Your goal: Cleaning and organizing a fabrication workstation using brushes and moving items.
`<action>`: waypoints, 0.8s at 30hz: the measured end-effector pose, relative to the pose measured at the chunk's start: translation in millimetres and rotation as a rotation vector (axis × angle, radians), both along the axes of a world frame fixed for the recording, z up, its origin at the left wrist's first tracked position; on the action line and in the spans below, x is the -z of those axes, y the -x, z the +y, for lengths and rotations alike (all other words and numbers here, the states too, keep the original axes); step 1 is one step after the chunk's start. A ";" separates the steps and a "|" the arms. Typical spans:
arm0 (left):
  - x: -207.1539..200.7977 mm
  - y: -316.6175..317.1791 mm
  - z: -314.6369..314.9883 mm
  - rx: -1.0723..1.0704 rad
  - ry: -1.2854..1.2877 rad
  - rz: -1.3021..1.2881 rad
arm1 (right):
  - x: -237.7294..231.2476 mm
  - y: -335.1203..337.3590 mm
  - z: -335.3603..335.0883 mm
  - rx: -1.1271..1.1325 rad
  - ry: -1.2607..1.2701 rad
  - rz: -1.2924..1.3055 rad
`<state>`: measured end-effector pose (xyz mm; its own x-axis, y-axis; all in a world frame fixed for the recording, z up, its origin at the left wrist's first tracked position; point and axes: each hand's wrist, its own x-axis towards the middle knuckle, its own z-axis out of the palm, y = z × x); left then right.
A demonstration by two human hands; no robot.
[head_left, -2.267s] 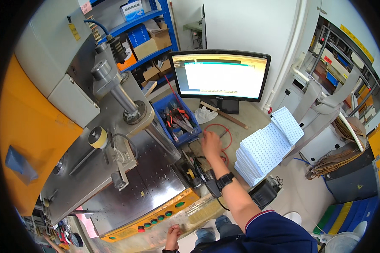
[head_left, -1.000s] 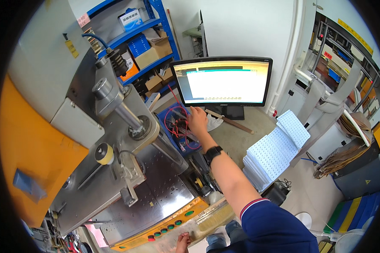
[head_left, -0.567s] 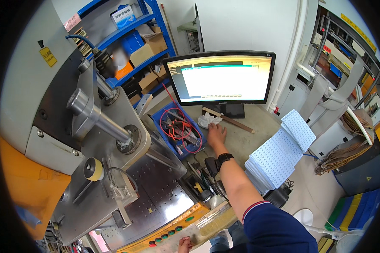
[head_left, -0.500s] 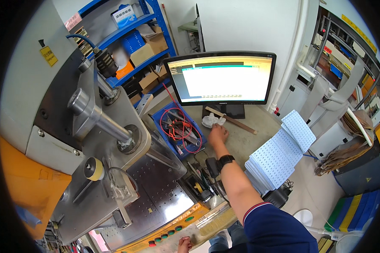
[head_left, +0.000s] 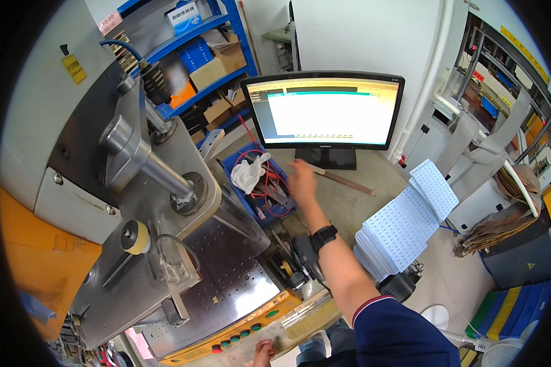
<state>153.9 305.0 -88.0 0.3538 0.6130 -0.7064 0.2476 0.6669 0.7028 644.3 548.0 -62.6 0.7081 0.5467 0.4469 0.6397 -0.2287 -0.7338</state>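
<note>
My right hand (head_left: 303,182) is over the bench just right of a blue bin (head_left: 231,160), fingers apart and holding nothing. A crumpled white cloth glove (head_left: 248,175) lies on top of the bin's contents, to the left of that hand. Under and beside it, the bin holds tools and a looped red cable (head_left: 277,213). Beyond the hand, a long flat brown strip with a pale end (head_left: 349,183) lies on the bench below the monitor (head_left: 330,116). My left hand (head_left: 263,353) is at the lower edge, fingers curled in, close to the orange button panel; I see nothing in it.
On the left stands a press with steel posts (head_left: 159,174) and a perforated metal plate (head_left: 226,269). Buttons line its orange front panel (head_left: 269,315). A stack of printed sheets (head_left: 392,235) stands right of my forearm. Blue shelving (head_left: 208,79) holds boxes behind.
The white glove has moved from the bench under my right hand to the top of the blue bin. My right hand has let it go and shifted up and left.
</note>
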 end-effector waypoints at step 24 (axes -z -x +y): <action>-9.8 -3.2 -0.4 -0.039 -0.005 0.022 | 43.8 -5.6 -27.0 0.221 0.837 -0.312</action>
<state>157.1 304.6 -78.2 0.3140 0.6297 -0.7106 0.2368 0.6728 0.7009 650.0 521.0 -106.5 0.7488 0.6445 0.1548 0.6594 -0.7480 -0.0754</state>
